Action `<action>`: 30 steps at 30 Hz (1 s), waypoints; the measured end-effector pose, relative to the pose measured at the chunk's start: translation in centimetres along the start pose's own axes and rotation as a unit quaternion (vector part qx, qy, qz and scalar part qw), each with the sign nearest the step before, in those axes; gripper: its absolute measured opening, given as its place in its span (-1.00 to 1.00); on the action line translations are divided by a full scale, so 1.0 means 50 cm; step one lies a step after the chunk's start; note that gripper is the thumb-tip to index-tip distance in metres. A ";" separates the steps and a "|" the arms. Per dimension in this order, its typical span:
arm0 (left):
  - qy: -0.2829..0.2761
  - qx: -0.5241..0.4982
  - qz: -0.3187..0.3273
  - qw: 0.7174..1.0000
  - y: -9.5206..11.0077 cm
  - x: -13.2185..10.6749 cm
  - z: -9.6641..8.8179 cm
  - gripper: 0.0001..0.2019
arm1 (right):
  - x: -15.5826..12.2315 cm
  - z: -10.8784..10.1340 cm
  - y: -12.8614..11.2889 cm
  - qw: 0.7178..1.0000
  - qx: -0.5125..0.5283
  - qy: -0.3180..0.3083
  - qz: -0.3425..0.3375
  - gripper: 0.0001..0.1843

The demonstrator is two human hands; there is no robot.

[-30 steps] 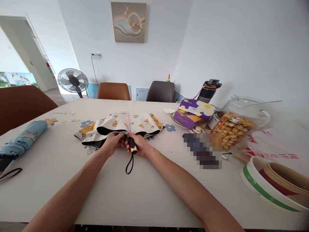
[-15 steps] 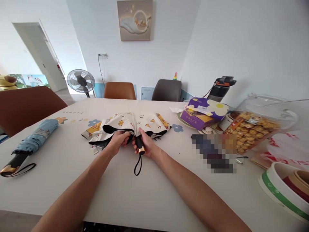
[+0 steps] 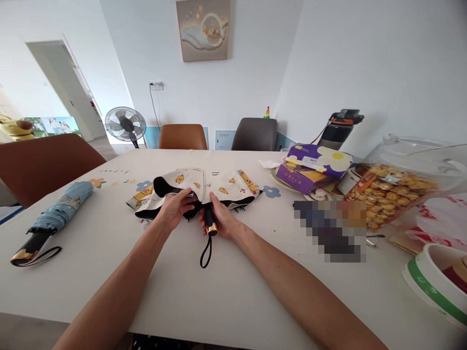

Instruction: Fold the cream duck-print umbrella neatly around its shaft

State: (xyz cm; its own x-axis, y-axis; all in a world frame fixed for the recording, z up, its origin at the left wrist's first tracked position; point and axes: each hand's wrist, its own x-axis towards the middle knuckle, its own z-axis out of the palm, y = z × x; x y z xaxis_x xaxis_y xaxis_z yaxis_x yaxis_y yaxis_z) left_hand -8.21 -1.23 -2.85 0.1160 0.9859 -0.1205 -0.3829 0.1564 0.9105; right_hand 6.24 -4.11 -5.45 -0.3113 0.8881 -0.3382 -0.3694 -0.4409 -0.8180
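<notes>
A cream folding umbrella [image 3: 226,184] with yellow duck prints and a black lining lies partly spread on the table. My right hand [image 3: 223,218] is wrapped round its black handle [image 3: 209,214], which has a gold end and points toward me, the black wrist loop hanging off it. At the loose canopy's near edge, left of the handle, my left hand [image 3: 176,208] pinches a fold of the fabric with thumb and fingers; its lower fingers are curled loosely. Farther left lies a rolled light blue umbrella [image 3: 62,206] with a black and gold handle.
On the right stand a purple box [image 3: 310,167] on a plate, a clear jar of snacks [image 3: 397,189], a white and green tape roll [image 3: 426,287] and a blurred dark object [image 3: 328,231]. Chairs [image 3: 182,137] and a fan [image 3: 126,125] are beyond the table.
My left hand has risen slightly along the canopy edge, its fingers less tightly curled, lifting the fold there. My right hand keeps hold of the handle. The view has shifted slightly.
</notes>
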 end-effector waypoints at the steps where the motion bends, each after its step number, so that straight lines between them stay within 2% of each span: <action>1: 0.005 -0.004 -0.019 1.000 -0.001 0.000 0.001 -0.85 | 0.001 -0.001 0.000 1.000 0.000 -0.002 0.001 -0.39; 4: 0.010 -0.024 -0.071 0.997 -0.010 -0.002 0.006 -0.94 | 0.002 -0.001 0.001 1.000 -0.002 -0.010 -0.006 -0.40; 10: -0.037 0.008 -0.127 0.991 -0.022 -0.006 0.011 -0.93 | 0.001 -0.001 0.002 0.999 -0.003 -0.023 -0.028 -0.50; 13: -0.046 0.035 -0.120 0.991 -0.016 -0.004 0.006 -0.91 | 0.001 -0.002 0.003 0.999 0.021 -0.011 -0.029 -0.58; 17: -0.065 0.074 -0.064 0.993 -0.007 -0.001 -0.002 -0.90 | -0.001 -0.005 0.001 0.996 0.071 0.031 -0.040 -0.67; 20: -0.085 0.143 -0.047 0.985 -0.012 -0.003 -0.004 -0.81 | -0.003 -0.011 -0.004 0.993 0.093 0.042 -0.056 -0.69; 24: -0.077 0.238 -0.036 0.968 -0.030 -0.006 0.001 -0.75 | -0.002 -0.015 -0.002 0.995 0.051 0.033 -0.082 -0.77; 27: -0.076 0.246 -0.045 0.965 -0.036 -0.007 0.003 -0.81 | -0.004 -0.009 0.010 0.994 0.013 0.037 -0.099 -0.76; 30: -0.042 0.235 -0.043 0.970 -0.032 -0.007 0.000 -0.88 | -0.009 0.004 0.025 0.990 -0.025 0.042 -0.131 -0.72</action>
State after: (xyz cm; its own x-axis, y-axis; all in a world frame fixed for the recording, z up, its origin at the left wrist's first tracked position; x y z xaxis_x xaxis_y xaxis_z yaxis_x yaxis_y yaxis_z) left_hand -7.62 -1.83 -4.27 0.2112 0.9589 -0.1897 0.0887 0.1745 0.9807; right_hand 5.76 -5.08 -6.23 -0.1351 0.9798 -0.1473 -0.3834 -0.1888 -0.9041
